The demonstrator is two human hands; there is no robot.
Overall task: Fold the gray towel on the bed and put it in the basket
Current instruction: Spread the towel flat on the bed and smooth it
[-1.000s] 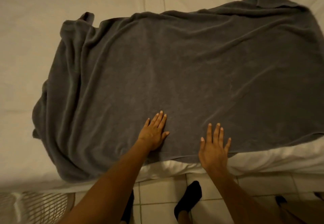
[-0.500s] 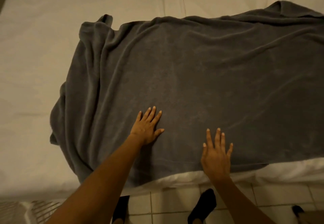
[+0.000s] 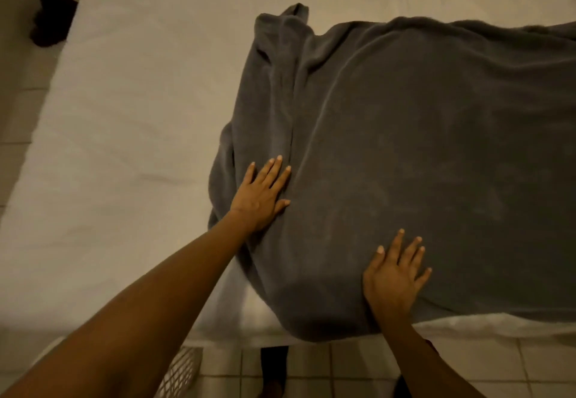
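Observation:
The gray towel (image 3: 420,148) lies spread over the white bed (image 3: 140,117), with its left side bunched into long folds and its right part running out of view. My left hand (image 3: 263,195) lies flat, fingers spread, on the towel beside a long fold near its left edge. My right hand (image 3: 396,276) presses flat on the towel near the bed's front edge. Neither hand grips the cloth. A white lattice basket (image 3: 179,372) shows on the floor at the bottom, mostly hidden behind my left arm.
Pale floor tiles (image 3: 343,372) run along the bed's near side, with a dark sock on a foot (image 3: 274,363) below the towel. A small dark object (image 3: 51,22) lies on the floor beyond the bed's far left corner.
My left hand has slid left across the towel toward its bunched left side. My right hand stayed near the front edge. The view has swung left, and the towel's right end went out of frame.

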